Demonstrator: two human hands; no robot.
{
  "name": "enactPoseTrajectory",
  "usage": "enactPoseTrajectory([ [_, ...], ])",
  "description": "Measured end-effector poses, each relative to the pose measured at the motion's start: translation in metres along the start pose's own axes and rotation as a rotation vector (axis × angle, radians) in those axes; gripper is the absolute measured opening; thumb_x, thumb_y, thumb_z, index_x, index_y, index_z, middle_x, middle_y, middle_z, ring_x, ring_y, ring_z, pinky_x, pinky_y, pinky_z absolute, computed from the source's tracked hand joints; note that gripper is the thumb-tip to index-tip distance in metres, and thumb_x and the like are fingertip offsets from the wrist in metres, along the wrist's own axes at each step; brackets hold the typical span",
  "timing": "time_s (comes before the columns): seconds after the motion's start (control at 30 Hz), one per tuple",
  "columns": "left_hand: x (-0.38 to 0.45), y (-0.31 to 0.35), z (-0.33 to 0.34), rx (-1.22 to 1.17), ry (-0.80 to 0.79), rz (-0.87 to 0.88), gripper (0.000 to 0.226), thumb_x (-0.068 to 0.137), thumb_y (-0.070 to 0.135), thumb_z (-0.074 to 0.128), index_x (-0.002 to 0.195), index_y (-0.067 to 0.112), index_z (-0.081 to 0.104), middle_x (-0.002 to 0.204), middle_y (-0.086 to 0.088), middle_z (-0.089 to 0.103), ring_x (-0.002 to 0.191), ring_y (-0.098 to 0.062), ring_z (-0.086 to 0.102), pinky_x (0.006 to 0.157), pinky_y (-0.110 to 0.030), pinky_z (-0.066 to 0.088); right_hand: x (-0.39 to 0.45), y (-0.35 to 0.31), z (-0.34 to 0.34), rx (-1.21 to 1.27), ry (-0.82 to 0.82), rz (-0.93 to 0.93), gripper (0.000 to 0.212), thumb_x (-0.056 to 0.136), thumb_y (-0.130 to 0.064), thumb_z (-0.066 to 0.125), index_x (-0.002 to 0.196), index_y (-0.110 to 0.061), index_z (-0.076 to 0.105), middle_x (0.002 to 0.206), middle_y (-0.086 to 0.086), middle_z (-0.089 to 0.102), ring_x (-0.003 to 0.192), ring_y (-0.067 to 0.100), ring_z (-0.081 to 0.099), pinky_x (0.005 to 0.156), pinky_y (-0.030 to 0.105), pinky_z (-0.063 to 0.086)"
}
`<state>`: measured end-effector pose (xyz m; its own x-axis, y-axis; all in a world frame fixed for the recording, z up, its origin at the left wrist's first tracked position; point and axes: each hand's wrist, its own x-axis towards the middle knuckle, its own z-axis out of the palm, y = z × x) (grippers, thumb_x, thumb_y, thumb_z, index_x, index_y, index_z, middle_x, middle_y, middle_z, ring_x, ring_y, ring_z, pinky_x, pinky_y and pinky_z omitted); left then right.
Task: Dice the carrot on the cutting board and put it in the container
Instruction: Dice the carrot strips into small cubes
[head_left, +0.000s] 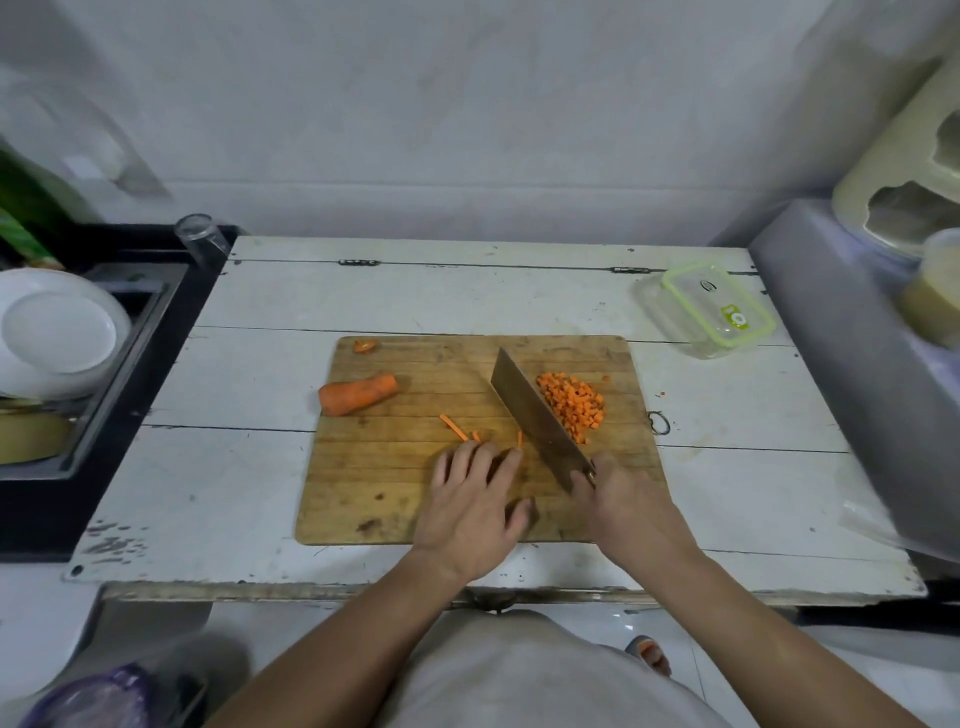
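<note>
Left hand (475, 499) lies flat and loose on the board (374, 499), carrot strips (454, 427) just past its fingertips, running away from it, while the right hand (623, 506) grips the cleaver (535, 415) just beside them; container (711, 312) sits far right.

Worn wooden cutting board (405, 483), chipped white-painted table (249, 467), dull, probably steel cleaver (535, 415).

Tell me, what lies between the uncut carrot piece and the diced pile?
In the head view, between the carrot piece and the diced pile: bare cutting board, then the cleaver. A few strips lie nearer.
</note>
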<state>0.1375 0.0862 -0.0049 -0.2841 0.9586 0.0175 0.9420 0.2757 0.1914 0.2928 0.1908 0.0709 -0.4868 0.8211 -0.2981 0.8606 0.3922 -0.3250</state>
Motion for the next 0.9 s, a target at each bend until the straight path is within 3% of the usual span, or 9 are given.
enactPoseTrajectory([
  [0.1, 0.003, 0.001, 0.001, -0.004, -0.010, -0.014, 0.064, 0.098, 0.058, 0.033, 0.152, 0.025, 0.040, 0.144, -0.001, 0.045, 0.136, -0.027, 0.033, 0.116, -0.049, 0.026, -0.006, 0.004, -0.008, -0.001, 0.029, -0.045, 0.022, 0.106, -0.042, 0.039, 0.097, -0.023, 0.044, 0.080, 0.003, 0.062, 0.065, 0.024, 0.049, 0.051, 0.035, 0.032],
  [0.3, 0.002, 0.001, 0.003, 0.003, 0.004, -0.016, 0.064, 0.097, 0.060, 0.035, 0.150, 0.025, 0.044, 0.141, -0.001, 0.048, 0.136, -0.028, 0.035, 0.115, -0.050, 0.028, -0.001, 0.008, -0.013, -0.147, 0.035, -0.129, 0.024, 0.105, -0.044, 0.037, 0.099, -0.022, 0.047, 0.076, 0.002, 0.060, 0.061, 0.025, 0.050, 0.053, 0.034, 0.038],
  [0.4, 0.003, 0.001, 0.002, 0.014, 0.001, -0.016, 0.064, 0.097, 0.060, 0.034, 0.149, 0.025, 0.045, 0.140, -0.002, 0.049, 0.135, -0.029, 0.036, 0.114, -0.050, 0.029, 0.007, 0.002, -0.007, -0.171, 0.020, -0.116, 0.026, 0.105, -0.041, 0.039, 0.101, -0.019, 0.051, 0.074, 0.002, 0.057, 0.070, 0.028, 0.061, 0.057, 0.036, 0.047],
  [0.5, 0.003, 0.000, 0.003, 0.024, -0.003, -0.016, 0.064, 0.097, 0.060, 0.033, 0.150, 0.026, 0.044, 0.139, -0.002, 0.049, 0.136, -0.029, 0.036, 0.114, -0.050, 0.029, 0.019, -0.004, -0.005, -0.149, 0.022, -0.101, 0.028, 0.104, -0.042, 0.039, 0.106, -0.018, 0.053, 0.085, 0.008, 0.067, 0.081, 0.034, 0.066, 0.064, 0.039, 0.051],
  [0.67, 0.002, -0.001, 0.003, 0.022, 0.005, -0.008, 0.064, 0.098, 0.061, 0.032, 0.151, 0.026, 0.042, 0.142, -0.001, 0.048, 0.137, -0.028, 0.035, 0.115, -0.050, 0.028, 0.009, 0.001, -0.010, -0.092, 0.072, -0.140, 0.024, 0.104, -0.040, 0.042, 0.105, -0.018, 0.052, 0.084, 0.007, 0.068, 0.071, 0.032, 0.061, 0.059, 0.037, 0.046],
  [0.77, 0.002, -0.001, 0.004, 0.019, 0.002, -0.009, 0.064, 0.098, 0.061, 0.031, 0.151, 0.026, 0.042, 0.141, -0.001, 0.048, 0.137, -0.029, 0.035, 0.115, -0.050, 0.028, -0.003, 0.008, -0.011, -0.119, 0.027, -0.128, 0.021, 0.105, -0.042, 0.038, 0.098, -0.023, 0.046, 0.075, 0.001, 0.059, 0.063, 0.026, 0.050, 0.054, 0.035, 0.037],
  [0.9, 0.003, -0.001, 0.004, 0.011, 0.009, -0.007, 0.063, 0.097, 0.060, 0.034, 0.148, 0.025, 0.046, 0.139, -0.002, 0.050, 0.136, -0.029, 0.036, 0.115, -0.050, 0.030, -0.005, 0.003, -0.003, -0.181, 0.023, -0.117, 0.025, 0.105, -0.041, 0.038, 0.100, -0.020, 0.052, 0.079, 0.003, 0.065, 0.072, 0.027, 0.063, 0.057, 0.035, 0.043],
])
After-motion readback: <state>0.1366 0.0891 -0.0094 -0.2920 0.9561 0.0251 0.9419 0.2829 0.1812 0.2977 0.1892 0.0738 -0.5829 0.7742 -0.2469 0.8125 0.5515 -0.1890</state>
